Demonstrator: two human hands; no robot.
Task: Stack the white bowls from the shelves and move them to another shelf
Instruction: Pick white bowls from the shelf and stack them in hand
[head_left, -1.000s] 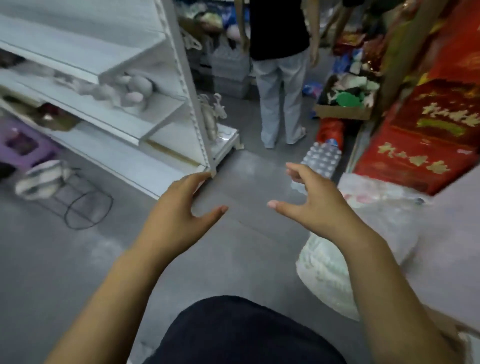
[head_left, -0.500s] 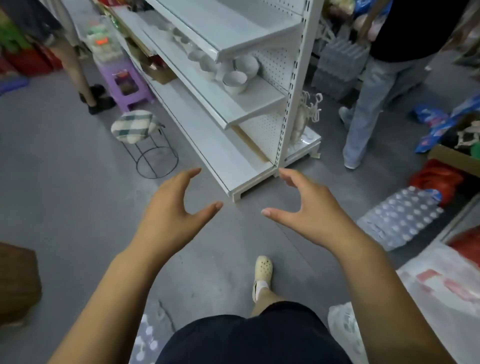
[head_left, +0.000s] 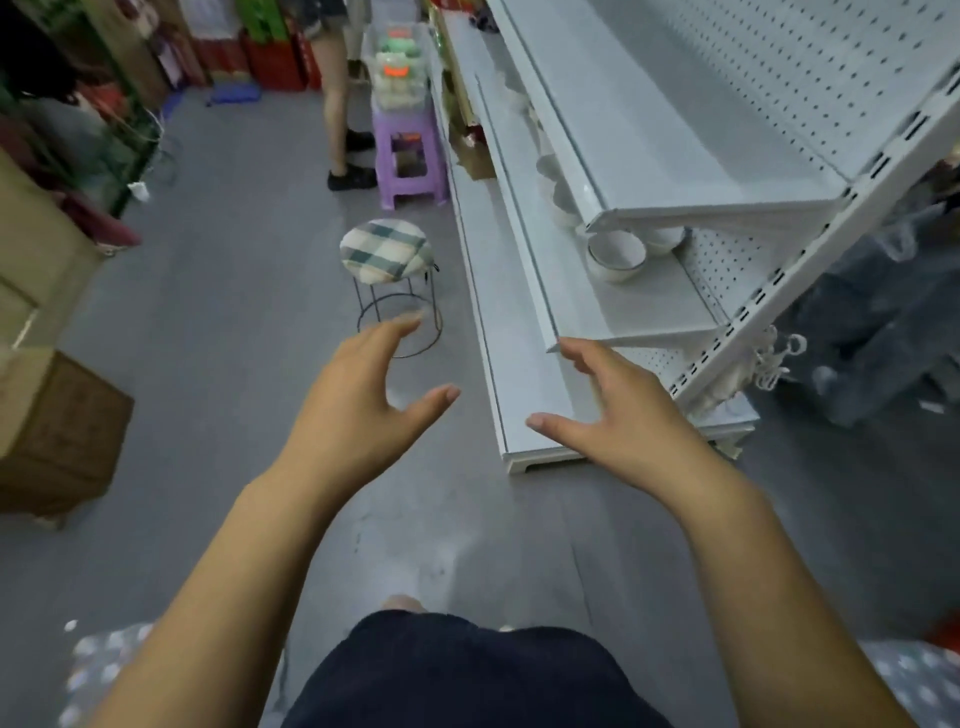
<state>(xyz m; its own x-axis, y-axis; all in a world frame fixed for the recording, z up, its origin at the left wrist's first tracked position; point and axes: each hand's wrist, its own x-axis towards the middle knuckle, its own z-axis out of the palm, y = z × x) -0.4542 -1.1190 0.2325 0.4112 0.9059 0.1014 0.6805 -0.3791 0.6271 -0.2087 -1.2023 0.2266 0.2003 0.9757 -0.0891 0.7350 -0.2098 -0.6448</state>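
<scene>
White bowl (head_left: 616, 255), empty, upright with mouth up, near the end of the white middle shelf (head_left: 639, 317). More white bowls (head_left: 560, 200) in a row just behind it along that shelf, largely hidden under the upper shelf (head_left: 675, 130).

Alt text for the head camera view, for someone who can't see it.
The person's left hand and right hand, open and empty, reach toward a white shelf unit with white bowls on its middle shelf. A plaid-cushioned stool and a purple stool stand in the aisle.
</scene>
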